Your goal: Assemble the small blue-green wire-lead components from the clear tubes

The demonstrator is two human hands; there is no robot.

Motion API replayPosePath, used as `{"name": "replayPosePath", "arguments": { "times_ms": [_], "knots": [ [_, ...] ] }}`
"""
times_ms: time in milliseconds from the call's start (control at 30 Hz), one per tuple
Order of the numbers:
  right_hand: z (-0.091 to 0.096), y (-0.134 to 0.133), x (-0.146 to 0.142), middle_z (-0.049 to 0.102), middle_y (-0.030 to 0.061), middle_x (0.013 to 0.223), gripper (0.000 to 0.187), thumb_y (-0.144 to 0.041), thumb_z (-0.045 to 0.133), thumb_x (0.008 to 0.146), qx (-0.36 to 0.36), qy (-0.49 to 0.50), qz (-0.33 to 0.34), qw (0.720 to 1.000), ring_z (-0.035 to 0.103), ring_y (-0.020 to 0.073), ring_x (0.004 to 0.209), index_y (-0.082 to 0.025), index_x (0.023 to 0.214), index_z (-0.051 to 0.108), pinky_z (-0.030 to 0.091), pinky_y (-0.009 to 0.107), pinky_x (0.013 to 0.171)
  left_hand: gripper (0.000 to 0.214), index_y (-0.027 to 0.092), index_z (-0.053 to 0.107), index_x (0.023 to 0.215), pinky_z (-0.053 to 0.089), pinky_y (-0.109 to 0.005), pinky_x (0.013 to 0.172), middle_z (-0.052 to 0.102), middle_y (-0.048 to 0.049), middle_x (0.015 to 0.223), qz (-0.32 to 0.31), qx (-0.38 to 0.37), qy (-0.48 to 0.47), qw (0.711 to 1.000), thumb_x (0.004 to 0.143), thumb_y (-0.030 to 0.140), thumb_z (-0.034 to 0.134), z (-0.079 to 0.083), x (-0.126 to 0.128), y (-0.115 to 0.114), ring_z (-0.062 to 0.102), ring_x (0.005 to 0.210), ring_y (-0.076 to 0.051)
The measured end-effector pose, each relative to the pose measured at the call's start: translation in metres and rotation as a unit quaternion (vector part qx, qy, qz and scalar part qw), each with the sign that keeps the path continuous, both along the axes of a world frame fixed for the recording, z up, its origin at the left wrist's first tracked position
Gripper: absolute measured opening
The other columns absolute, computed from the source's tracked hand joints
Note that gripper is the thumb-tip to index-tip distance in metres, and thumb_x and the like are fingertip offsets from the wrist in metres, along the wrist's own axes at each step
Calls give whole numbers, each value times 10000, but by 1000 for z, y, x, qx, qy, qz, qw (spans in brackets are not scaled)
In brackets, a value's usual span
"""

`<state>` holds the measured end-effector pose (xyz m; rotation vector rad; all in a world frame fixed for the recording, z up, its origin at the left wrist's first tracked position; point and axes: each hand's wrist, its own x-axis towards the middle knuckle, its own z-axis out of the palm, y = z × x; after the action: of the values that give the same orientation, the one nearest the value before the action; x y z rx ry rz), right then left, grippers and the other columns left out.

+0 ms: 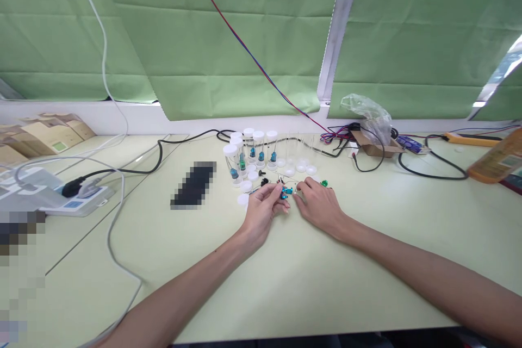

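My left hand (266, 207) is closed, thumb against fingers, on a small shiny blue part (287, 190). Just to its right, my right hand (320, 202) rests on the table with its fingers bent inward; whatever sits at its fingertips is too small to name. A green piece (324, 183) lies behind the right hand. Small black pieces (265, 181) are beyond the left hand. Clear tubes with white caps (258, 135) stand behind, several with blue or green parts inside. Loose white caps (246, 186) lie around the left hand, and uncapped clear tubes (292, 148) stand farther right.
A blurred black slab (194, 185) lies left of the tubes. White power strips (69, 196) with plugs and cables fill the far left, near cardboard pieces (57, 133). At the back right are an open cardboard box (377, 145), cables and an orange bottle (495, 156).
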<state>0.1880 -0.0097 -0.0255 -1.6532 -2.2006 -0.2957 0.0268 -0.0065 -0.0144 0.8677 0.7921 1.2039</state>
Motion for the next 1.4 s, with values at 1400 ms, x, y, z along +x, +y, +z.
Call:
{"name": "replayPosePath", "arguments": {
  "times_ms": [1400],
  "knots": [
    [0,2,-2,568,118,945,145,-150,417,988,-40,-113,3,993,564,240,847,-130,951,555,436,309,617,323,120,669,823,493,-194,484,627,-4,675,2,-18,-14,1000,656,351,821,0,1,-1,605,538,-95]
  ]
}}
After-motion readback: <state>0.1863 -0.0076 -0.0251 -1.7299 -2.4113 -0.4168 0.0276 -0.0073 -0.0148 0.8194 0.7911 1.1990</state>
